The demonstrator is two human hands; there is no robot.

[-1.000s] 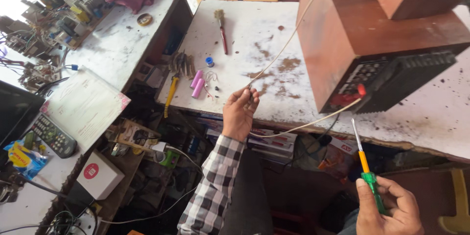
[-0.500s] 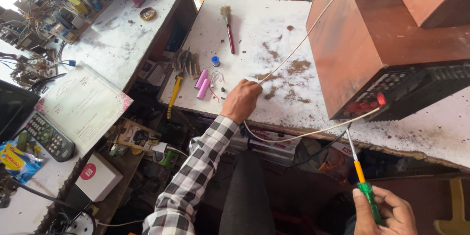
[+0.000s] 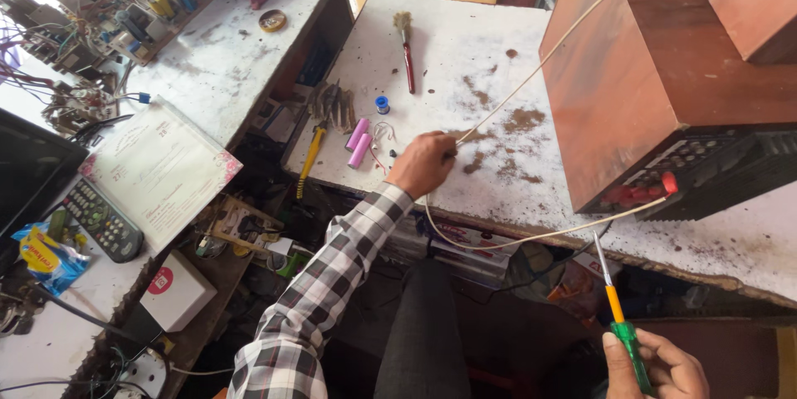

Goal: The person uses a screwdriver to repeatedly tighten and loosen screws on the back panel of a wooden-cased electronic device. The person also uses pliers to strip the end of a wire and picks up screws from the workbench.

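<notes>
Gripping white cable (image 3: 531,237) w/ left hand (image 3: 423,162), right hand (image 3: 656,370) holding screwdriver (image 3: 618,320)

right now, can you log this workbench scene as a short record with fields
setting: stained white workbench
left hand: on the bench, fingers closed on thin cream cable
right hand: grips green and orange handled screwdriver, tip up
near left hand: two pink cylindrical cells, small blue solder spool, red handled brush
right of bench: brown wooden speaker cabinet
left table: grey remote control
</notes>
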